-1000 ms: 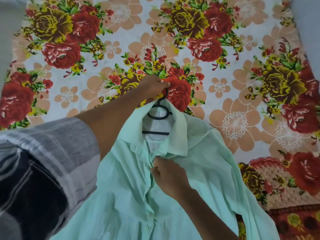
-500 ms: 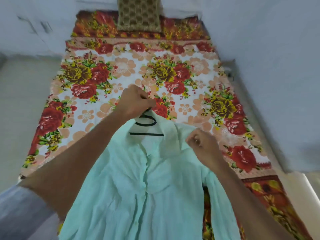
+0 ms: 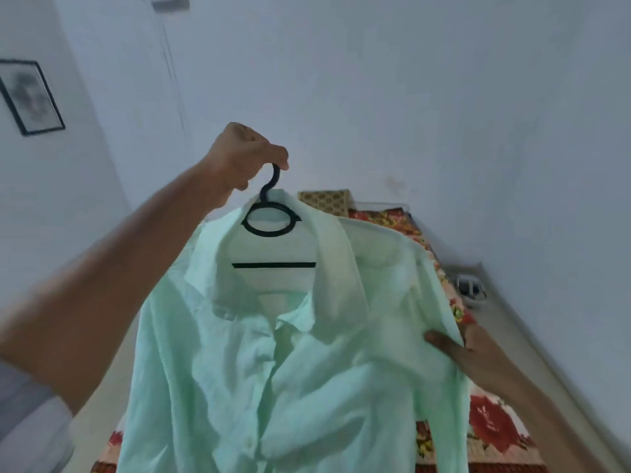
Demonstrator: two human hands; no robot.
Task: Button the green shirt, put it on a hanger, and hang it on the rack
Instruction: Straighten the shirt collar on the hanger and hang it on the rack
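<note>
Far left on the white wall there's a dark-framed picture (image 3: 32,97), too blurry to make out what's in it. Next over, the left hand (image 3: 246,155) is raised up in front of the wall with its fingers curled tight around the top of the hook of a black plastic hanger (image 3: 271,218), so it's clamped on that and carrying the whole thing in the air. The pale mint-green button-up shirt (image 3: 266,363) is hanging off that hanger, collar spread open so you can see the hanger's round loop and the straight crossbar through the neck opening. The front placket looks closed from just under the collar down, and I can spot one small white button lower down, though the cloth is pretty rumpled and bunched there. Behind the shirt, up near the collar, a gold patterned pillow (image 3: 324,201) sits at the head of a bed with a red and orange floral bedsheet (image 3: 488,428), which peeks out to the right of the shirt and below it. The right hand (image 3: 467,349) is at the shirt's right shoulder edge, thumb on the front of the cloth and the fingers tucked behind it, so it's pinching the fabric there. Further right, on the floor by the wall, there's some small dark thing (image 3: 469,288) I can't identify.
</note>
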